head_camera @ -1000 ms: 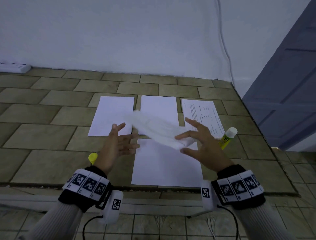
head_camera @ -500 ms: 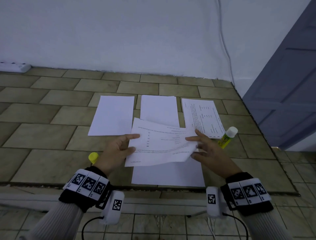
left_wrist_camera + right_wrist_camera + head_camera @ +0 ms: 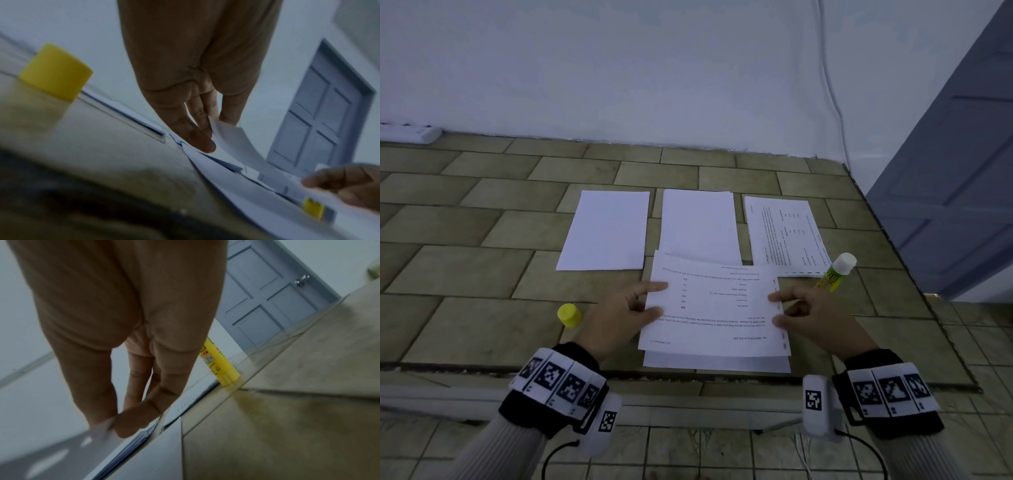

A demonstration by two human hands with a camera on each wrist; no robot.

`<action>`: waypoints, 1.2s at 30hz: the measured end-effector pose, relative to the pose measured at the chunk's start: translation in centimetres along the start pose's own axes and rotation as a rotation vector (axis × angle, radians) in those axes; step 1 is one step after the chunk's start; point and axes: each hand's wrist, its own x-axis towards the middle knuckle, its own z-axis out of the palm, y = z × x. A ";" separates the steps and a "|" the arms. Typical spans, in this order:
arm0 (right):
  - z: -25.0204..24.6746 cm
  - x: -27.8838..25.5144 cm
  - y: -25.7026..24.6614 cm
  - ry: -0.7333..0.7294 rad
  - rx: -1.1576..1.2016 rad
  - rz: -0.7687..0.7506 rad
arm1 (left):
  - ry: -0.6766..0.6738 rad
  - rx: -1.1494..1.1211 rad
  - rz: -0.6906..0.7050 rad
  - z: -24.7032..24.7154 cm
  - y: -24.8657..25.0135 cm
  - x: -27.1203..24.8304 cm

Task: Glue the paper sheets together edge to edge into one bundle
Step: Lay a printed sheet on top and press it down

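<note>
A printed sheet point(image 3: 715, 305), text upside down to me, hangs just over a white sheet stack point(image 3: 717, 366) near the counter's front edge. My left hand point(image 3: 661, 298) pinches its left edge, thumb on top; in the left wrist view the left hand point(image 3: 216, 131) holds the curved paper. My right hand point(image 3: 774, 308) pinches the right edge, and the right wrist view shows the right hand point(image 3: 111, 425) gripping it. A yellow glue stick point(image 3: 837, 272) lies uncapped on the right. Its yellow cap point(image 3: 568, 314) stands to the left.
Farther back lie two blank sheets point(image 3: 606, 231) point(image 3: 700, 222) and a printed sheet point(image 3: 786, 233) side by side on the tiled counter point(image 3: 465, 274). A white wall rises behind, with a cable point(image 3: 832, 85). A grey door point(image 3: 955, 171) stands on the right.
The sheet, blurred in mid-air a second ago, has turned printed side up and come down over the front stack. Both hands moved down and nearer to me, onto its side edges.
</note>
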 end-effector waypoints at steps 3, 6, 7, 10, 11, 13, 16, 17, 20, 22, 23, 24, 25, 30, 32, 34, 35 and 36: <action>0.2 -0.3 0.0 -0.015 -0.092 0.012 | 0.024 0.150 0.091 0.4 0.0 -0.5; 0.6 -0.5 0.1 -0.013 -0.157 0.015 | 0.030 0.267 0.140 0.7 0.1 -0.6; 0.8 -0.6 0.2 -0.012 -0.170 0.022 | 0.036 0.300 0.138 0.7 0.2 -0.6; 1.3 -0.6 0.4 -0.016 -0.223 0.032 | 0.053 0.376 0.143 0.9 0.3 -0.7; 1.5 -0.7 0.5 -0.019 -0.254 0.031 | 0.054 0.395 0.145 1.0 0.4 -0.7; 1.7 -0.7 0.7 -0.018 -0.299 0.027 | 0.051 0.416 0.144 1.1 0.2 -0.7; 1.8 -0.7 0.9 -0.011 -0.300 0.018 | 0.046 0.454 0.127 1.1 -0.2 -0.5; 1.8 -0.6 0.9 -0.011 -0.301 0.016 | 0.045 0.459 0.124 1.1 -0.3 -0.5; 1.8 -0.6 0.9 -0.016 -0.283 0.020 | 0.041 0.453 0.107 1.1 -0.4 -0.4; 1.7 -0.6 1.0 -0.019 -0.261 0.021 | 0.039 0.456 0.099 1.1 -0.5 -0.3; 1.7 -0.7 1.1 -0.020 -0.251 0.021 | 0.041 0.455 0.099 1.1 -0.5 -0.3; 1.7 -0.7 1.1 -0.020 -0.241 0.021 | 0.043 0.457 0.100 1.0 -0.5 -0.2; 1.7 -0.7 1.2 -0.019 -0.235 0.022 | 0.042 0.459 0.102 1.0 -0.5 -0.2; 1.7 -0.7 1.6 -0.019 -0.221 0.019 | 0.032 0.457 0.101 0.9 -0.5 -0.2; 1.6 -0.6 1.6 -0.017 -0.217 0.024 | 0.028 0.452 0.100 1.0 -0.4 -0.2; 1.6 -0.6 1.6 -0.021 -0.219 0.025 | 0.029 0.458 0.100 1.0 -0.4 -0.3; 1.6 -0.5 1.6 -0.021 -0.220 0.025 | 0.031 0.460 0.098 1.0 -0.4 -0.2; 1.6 -0.5 1.6 -0.020 -0.219 0.025 | 0.033 0.465 0.095 1.0 -0.5 -0.2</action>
